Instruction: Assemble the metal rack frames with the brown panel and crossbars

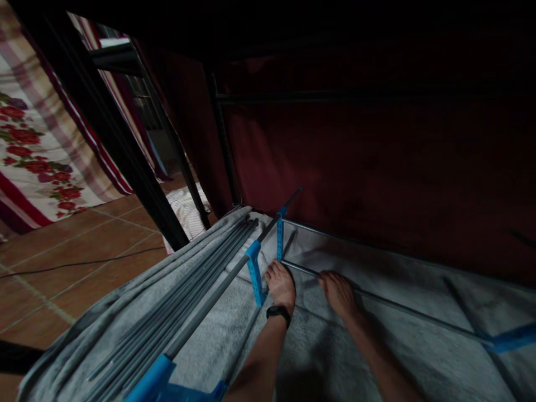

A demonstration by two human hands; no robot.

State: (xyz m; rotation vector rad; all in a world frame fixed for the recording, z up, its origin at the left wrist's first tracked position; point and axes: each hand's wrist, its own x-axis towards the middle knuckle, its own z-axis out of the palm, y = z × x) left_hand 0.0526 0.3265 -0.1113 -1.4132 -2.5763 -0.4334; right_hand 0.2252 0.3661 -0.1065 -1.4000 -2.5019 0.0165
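My left hand (pixel 281 286), with a black band on its wrist, is closed around the lower end of an upright blue plastic bracket (pixel 280 237). My right hand (pixel 338 294) grips a long grey tube (pixel 402 305) close to where it meets that bracket. The tube runs right to another blue bracket (pixel 517 336). Nearer me on the left, a second upright blue bracket (pixel 254 273) is joined to a long slanting tube (pixel 213 298). A further blue bracket (pixel 153 379) is on this tube at the bottom edge.
Several loose grey tubes (pixel 184 301) lie in a bundle on the grey blanket (pixel 335 357). Dark metal posts (pixel 121 151) and a dark red cloth (pixel 355 167) surround the bed. Beyond it are a tiled floor (pixel 100 240) with a black cable (pixel 125 255) and a floral curtain (pixel 37 145).
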